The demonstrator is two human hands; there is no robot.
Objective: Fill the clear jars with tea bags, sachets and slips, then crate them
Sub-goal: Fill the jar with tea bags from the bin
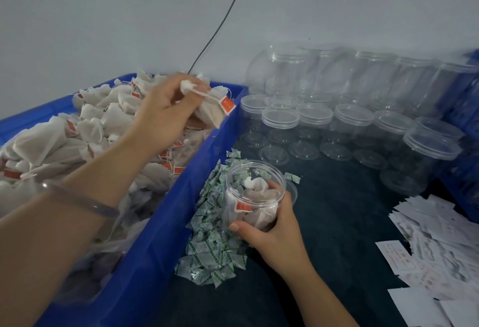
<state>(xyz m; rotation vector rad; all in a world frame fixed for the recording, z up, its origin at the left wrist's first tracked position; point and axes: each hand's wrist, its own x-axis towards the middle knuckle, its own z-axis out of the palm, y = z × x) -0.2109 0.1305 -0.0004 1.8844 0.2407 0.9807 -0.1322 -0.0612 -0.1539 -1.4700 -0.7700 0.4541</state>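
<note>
Working over a dark surface [337, 223], keeping every supply within arm's reach.

Drawing from a big blue bin [145, 262] on the left, heaped with tea bags [51, 142].

Keeping empty clear jars [350, 119] stacked along the back wall, apparently as waiting stock.

Leaving white slips [440, 249] spread at the right and green sachets [207, 249] piled against the bin wall, probably for quick picking.

Gripping the jar in hand [252, 197] with the right hand [272, 238], fingers wrapped round its lower wall, tilting the open mouth toward the bin, presumably shortening the drop. Already carrying several tea bags inside.

Pinching one tea bag [210, 114] by its gathered top with the left hand [163, 116], fingers closed on it, holding it above the heap with its red tag [227, 105] dangling.

Judging crating as not yet begun.
</note>
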